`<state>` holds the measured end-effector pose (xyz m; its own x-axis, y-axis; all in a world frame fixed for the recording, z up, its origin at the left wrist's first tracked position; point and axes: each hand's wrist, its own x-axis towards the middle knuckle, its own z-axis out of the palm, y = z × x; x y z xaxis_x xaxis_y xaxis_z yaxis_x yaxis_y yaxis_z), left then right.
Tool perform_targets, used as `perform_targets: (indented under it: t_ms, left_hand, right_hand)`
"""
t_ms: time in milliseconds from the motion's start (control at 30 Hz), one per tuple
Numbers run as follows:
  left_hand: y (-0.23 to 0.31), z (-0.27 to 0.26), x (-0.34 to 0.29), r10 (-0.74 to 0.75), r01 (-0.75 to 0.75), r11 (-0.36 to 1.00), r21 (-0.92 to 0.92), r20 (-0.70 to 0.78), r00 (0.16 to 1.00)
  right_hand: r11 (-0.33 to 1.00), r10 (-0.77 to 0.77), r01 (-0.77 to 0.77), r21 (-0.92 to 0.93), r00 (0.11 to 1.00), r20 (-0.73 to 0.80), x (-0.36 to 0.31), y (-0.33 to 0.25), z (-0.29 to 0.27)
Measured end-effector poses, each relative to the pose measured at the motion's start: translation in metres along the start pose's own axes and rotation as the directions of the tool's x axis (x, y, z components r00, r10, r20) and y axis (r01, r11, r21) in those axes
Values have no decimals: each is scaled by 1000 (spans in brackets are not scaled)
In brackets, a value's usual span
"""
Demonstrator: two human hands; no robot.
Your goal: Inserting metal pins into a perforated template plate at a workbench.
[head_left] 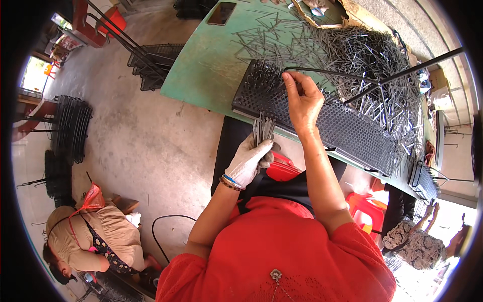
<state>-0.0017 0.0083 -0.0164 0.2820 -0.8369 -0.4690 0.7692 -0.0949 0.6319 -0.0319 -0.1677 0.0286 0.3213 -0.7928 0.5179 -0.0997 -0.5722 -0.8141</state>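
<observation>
Beside the black perforated panel (352, 132), left fingers (265, 146) clutch slim grey strips (262, 127); right fingers' (290, 86) hold is unclear.

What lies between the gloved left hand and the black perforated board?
In the head view, a bundle of metal rods held by the left hand extends toward the board.

Daylight brightens the floor (151, 136), glares white at lower right, and fisheye distortion bends the edges

Rods (352, 48) behind panel (352, 126), phone (222, 13) left
</observation>
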Motion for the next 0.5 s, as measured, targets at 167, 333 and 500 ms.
perform_targets:
  t_ms: [167,333,500]
  left_hand:
    - [6,7,-5,-25,25,1000,3,-20,999]
    - [8,6,-6,-20,20,999,39,2,1000]
    - [6,1,-3,-22,21,998,54,29,999]
  right_hand:
    - [995,-90,90,-32,996,18,0,2,5]
    - [989,-135,138,-55,989,54,-1,0,14]
    - [933,-244,271,-235,960,135,-8,9,17]
